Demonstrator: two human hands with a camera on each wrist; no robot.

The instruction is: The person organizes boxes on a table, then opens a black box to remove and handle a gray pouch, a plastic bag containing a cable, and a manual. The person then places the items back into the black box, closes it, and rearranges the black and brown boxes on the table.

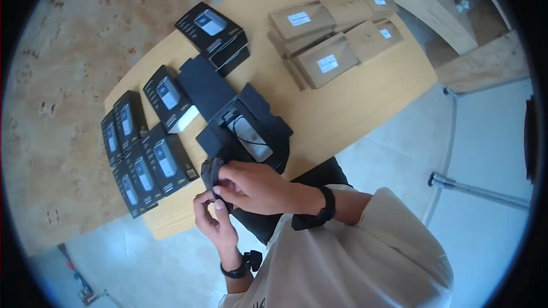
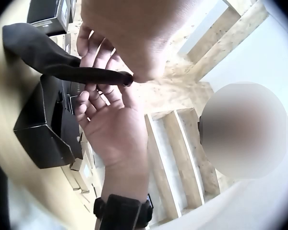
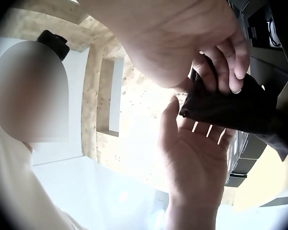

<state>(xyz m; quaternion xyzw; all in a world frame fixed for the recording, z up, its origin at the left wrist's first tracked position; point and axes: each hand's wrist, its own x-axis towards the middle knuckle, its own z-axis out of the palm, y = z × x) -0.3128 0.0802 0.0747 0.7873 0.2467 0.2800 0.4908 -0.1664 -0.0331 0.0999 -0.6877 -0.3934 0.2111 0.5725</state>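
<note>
A soft black cloth pouch (image 1: 211, 174) (image 2: 53, 62) (image 3: 230, 108) is between both hands, above the table's near edge. My right hand (image 1: 260, 188) (image 2: 117, 127) (image 3: 182, 40) pinches its upper side with bent fingers. From below, my left hand (image 1: 217, 222) (image 2: 134, 33) (image 3: 194, 163) holds its lower end, thumb beside a corner and fingers partly behind the cloth. Just beyond the hands an open black box (image 1: 206, 88) (image 2: 36, 127) has its flaps spread; a silver-grey device (image 1: 251, 140) and a dark cable lie inside.
Closed black boxes with a device picture (image 1: 165, 157) stand at the table's left, and more (image 1: 211, 25) at its far side. Brown cardboard boxes (image 1: 327, 61) with white labels sit on the right of the wooden table (image 1: 348, 114). Wooden shelving (image 2: 180, 158) is beyond.
</note>
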